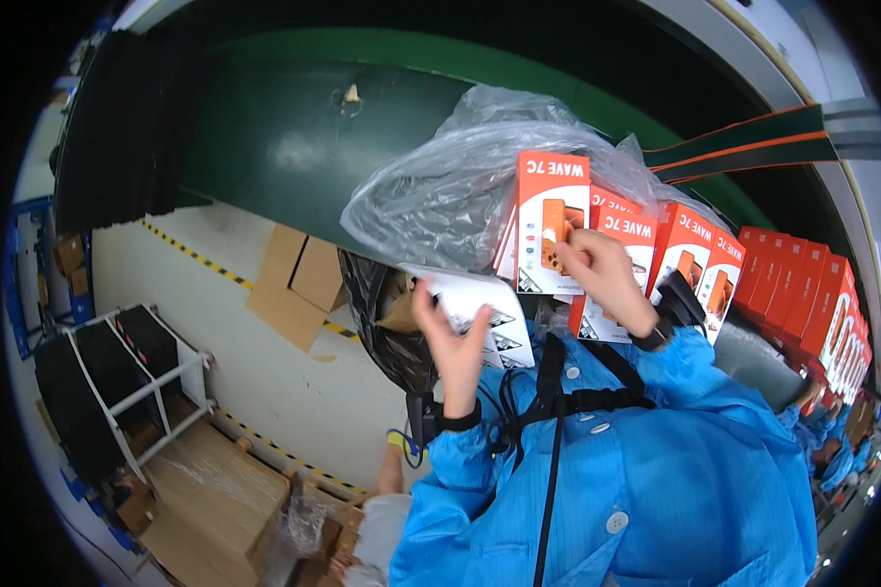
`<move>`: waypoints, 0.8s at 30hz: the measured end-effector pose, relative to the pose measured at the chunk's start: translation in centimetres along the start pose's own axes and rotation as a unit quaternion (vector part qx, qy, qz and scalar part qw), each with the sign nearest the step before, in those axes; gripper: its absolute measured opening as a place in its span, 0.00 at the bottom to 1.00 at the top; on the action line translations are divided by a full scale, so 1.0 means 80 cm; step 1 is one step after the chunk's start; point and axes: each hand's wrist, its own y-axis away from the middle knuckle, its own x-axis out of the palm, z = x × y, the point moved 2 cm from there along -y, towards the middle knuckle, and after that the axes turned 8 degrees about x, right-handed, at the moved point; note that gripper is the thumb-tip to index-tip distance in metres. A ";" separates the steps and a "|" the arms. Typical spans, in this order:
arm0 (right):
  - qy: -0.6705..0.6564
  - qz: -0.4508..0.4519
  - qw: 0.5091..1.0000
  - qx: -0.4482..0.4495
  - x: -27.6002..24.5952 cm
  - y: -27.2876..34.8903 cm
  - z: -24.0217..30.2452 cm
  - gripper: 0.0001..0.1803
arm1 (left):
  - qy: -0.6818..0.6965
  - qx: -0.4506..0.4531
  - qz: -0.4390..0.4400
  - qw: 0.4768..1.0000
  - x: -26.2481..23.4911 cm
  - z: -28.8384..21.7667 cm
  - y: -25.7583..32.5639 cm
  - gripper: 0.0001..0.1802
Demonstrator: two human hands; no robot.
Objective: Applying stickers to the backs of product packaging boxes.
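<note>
My left hand [452, 344] holds a curled white sheet of labels [511, 338] with repeated black triangular prints, gripped between thumb and fingers. My right hand [602, 272] has its fingers bent together against the front of a red-and-white phone box [550, 186]. Whatever is pinched there, if anything, is too small to make out. That box, its printing upside down to me, leans among several similar boxes [628, 233]. Behind the boxes lies a crumpled clear plastic bag [431, 186].
A row of red boxes [803, 284] stands at right on the dark green bench [264, 127]. Below its edge hangs a black bag [387, 333]. Cardboard [294, 284] and a wheeled rack [157, 382] occupy the floor at left. Another person's leg [392, 470] shows at lower left.
</note>
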 end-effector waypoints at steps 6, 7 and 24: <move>-0.025 -0.106 0.992 0.064 -0.057 0.102 -0.042 0.34 | 0.581 -0.175 0.097 0.789 -0.032 0.044 -0.026 0.26; -0.037 -0.051 0.993 0.099 -0.055 0.117 -0.046 0.44 | 0.476 -0.216 0.109 0.846 -0.007 0.039 -0.037 0.26; -0.346 -0.070 0.930 0.103 -0.052 0.042 -0.059 0.49 | 0.045 -0.246 0.158 0.955 0.047 0.063 -0.055 0.23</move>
